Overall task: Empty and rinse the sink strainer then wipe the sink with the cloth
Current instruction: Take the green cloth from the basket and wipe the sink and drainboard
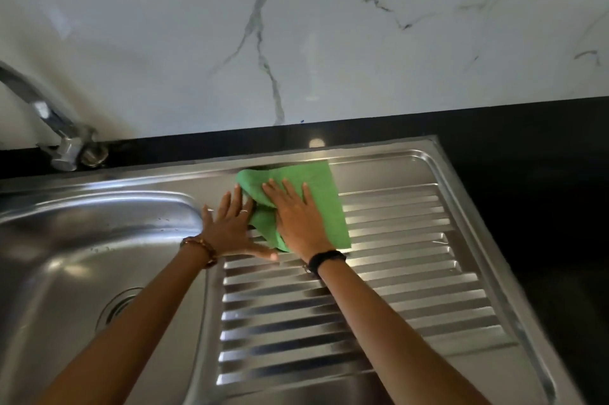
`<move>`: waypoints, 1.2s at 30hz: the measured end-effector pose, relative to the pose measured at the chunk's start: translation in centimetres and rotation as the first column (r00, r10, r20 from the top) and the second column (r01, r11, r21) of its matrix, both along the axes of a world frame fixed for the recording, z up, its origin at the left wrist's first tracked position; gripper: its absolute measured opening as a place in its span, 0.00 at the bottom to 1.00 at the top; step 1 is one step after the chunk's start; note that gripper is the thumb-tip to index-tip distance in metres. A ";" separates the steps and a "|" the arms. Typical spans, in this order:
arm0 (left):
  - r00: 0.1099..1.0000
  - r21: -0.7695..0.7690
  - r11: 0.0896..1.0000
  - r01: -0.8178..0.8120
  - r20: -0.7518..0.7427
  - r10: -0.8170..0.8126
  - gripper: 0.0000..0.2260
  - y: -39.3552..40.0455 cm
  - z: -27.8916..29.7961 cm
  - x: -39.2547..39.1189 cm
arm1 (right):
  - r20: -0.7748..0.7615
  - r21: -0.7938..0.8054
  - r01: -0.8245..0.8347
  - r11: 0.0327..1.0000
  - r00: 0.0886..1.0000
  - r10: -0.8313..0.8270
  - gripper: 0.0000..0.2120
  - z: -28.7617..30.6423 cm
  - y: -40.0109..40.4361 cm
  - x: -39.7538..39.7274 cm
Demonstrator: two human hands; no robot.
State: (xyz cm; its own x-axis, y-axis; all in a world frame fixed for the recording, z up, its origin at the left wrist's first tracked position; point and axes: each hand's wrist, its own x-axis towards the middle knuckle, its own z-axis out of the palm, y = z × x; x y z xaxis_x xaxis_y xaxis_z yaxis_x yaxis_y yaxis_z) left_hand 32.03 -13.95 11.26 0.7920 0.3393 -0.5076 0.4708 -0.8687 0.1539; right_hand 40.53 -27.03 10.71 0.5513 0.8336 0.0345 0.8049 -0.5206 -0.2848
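Right hand (pixel 298 218) lies flat on the green cloth (pixel 324 203), fingers (pixel 286 190) straight, pressing it onto the ribbed drainboard (pixel 395 272) at its 11 o'clock corner. Left hand (pixel 230 230) rests open just beside the cloth's left edge, gripping nothing. Sink basin (pixel 82 240) lies toward 9 o'clock from the cloth; its strainer (pixel 117 307) sits in the drain. Cloth's long axis runs 12 to 6. I judge unwiped ribs lie toward 5 o'clock; right hand is nearer.

the cloth (pixel 324 193) is plain green. the sink (pixel 82 240) and its ribbed drainboard (pixel 395 272) are silvery steel. the wall (pixel 296 25) is white marble with grey veins; the counter (pixel 543 157) is black.
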 end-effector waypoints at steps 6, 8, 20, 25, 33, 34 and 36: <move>0.994 -0.076 0.996 0.053 0.100 -0.045 0.63 -5.6 1.4 1.3 | -0.065 0.093 0.314 0.945 0.949 -0.309 0.28 0.4 -8.9 10.1; 0.983 -0.116 0.987 0.107 0.159 -0.088 0.62 -8.8 1.4 3.5 | -0.010 0.054 0.416 0.908 0.909 -0.416 0.28 0.6 -13.2 14.0; 0.988 -0.112 0.984 0.139 0.077 -0.131 0.55 -16.7 -0.2 9.0 | -0.012 0.002 0.501 0.866 0.866 -0.501 0.27 -0.4 -19.6 7.3; 0.987 -0.071 0.986 0.148 0.076 -0.143 0.55 -16.7 -0.6 9.0 | 0.058 -0.085 0.450 0.889 0.893 -0.446 0.30 -0.2 -16.6 12.3; 0.989 -0.077 0.987 0.141 0.045 -0.137 0.56 -16.6 -0.1 9.2 | 0.007 -0.055 0.397 0.916 0.918 -0.397 0.25 0.2 -16.8 12.9; 0.990 -0.080 0.987 0.137 0.047 -0.133 0.56 -16.6 0.0 9.2 | -0.012 -0.041 0.391 0.919 0.920 -0.392 0.25 0.2 -17.9 11.8; 0.990 -0.082 0.987 0.135 0.051 -0.131 0.56 -16.6 -0.1 9.2 | -0.025 -0.017 0.389 0.921 0.921 -0.389 0.26 0.0 -20.0 9.5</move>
